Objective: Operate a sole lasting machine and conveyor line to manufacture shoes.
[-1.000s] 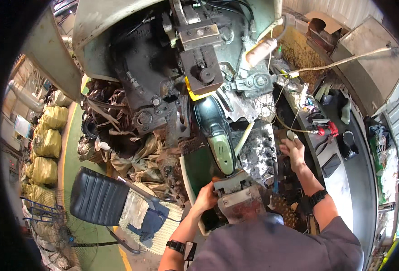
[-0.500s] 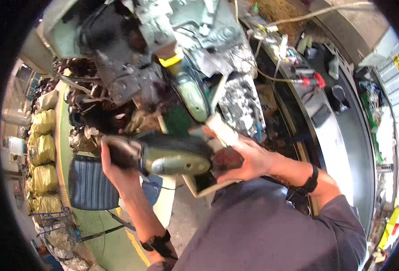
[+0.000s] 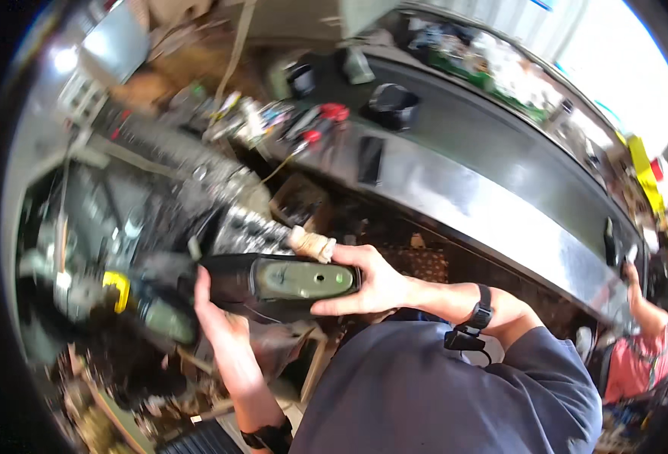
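Between my hands is a black shoe upper on a green shoe last (image 3: 303, 280), held level, with the last's green top and its small hole facing up. My left hand (image 3: 224, 321) is closed on the dark left end, its thumb along the edge. My right hand (image 3: 368, 284) grips the other end, where the green top reaches furthest, its thumb and fingers on either side. A cream wrap (image 3: 311, 244) covers a fingertip of the right hand. Left of my left hand, another green last (image 3: 169, 319) sits at the machine, beside a yellow part (image 3: 116, 291).
A long metal bench (image 3: 455, 200) runs along the right, carrying a flat black object (image 3: 371, 160) and red-handled tools (image 3: 325, 117). Behind it, a dark belt (image 3: 470, 125) holds a black shoe (image 3: 393, 104). A person in pink (image 3: 640, 359) is at the far right.
My view has swung right, toward the bench, and the machine has slid to the left of the picture. My right hand has closed on the end of the shoe; the left keeps its hold.
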Demonstrator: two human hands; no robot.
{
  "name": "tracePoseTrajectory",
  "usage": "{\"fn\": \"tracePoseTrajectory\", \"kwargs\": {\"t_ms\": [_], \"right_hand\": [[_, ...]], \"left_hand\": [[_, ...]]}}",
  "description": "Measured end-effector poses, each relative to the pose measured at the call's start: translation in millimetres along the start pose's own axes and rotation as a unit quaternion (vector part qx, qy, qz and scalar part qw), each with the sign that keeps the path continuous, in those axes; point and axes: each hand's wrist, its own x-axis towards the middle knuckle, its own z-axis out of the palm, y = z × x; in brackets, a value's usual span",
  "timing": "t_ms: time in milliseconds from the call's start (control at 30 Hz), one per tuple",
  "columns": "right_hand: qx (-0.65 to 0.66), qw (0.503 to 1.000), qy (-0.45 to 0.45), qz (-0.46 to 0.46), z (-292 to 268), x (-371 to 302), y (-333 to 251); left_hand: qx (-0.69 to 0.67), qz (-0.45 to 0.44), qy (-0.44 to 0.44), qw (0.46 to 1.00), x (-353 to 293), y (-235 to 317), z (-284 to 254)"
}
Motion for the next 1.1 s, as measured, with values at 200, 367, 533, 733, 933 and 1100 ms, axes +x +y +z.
{"fn": "tracePoseTrajectory", "kwargs": {"t_ms": [200,367,533,733,933,1100], "right_hand": [[0.304,0.793,0.444,0.286,-176,-101,61],[0.331,0.723,0.574,0.197,-431,-292,112],[0.31,0.672,0.666,0.098,-519,-354,151],[-0.294,0.727,0.567,0.251,-405,-254,238],[-0.512,0.844,0.074,0.141,-283,-184,204],[-0.274,0.844,0.302,0.348,-278,-229,173]], "left_hand": [[0.205,-0.208,-0.115,0.949,38,-176,36],[0.312,-0.133,-0.137,0.931,41,-249,50],[0.338,-0.116,-0.123,0.926,62,-262,39],[0.379,-0.127,-0.149,0.904,103,-277,112],[0.452,-0.098,-0.333,0.822,173,-348,247],[0.527,0.012,-0.411,0.744,239,-404,320]]}}
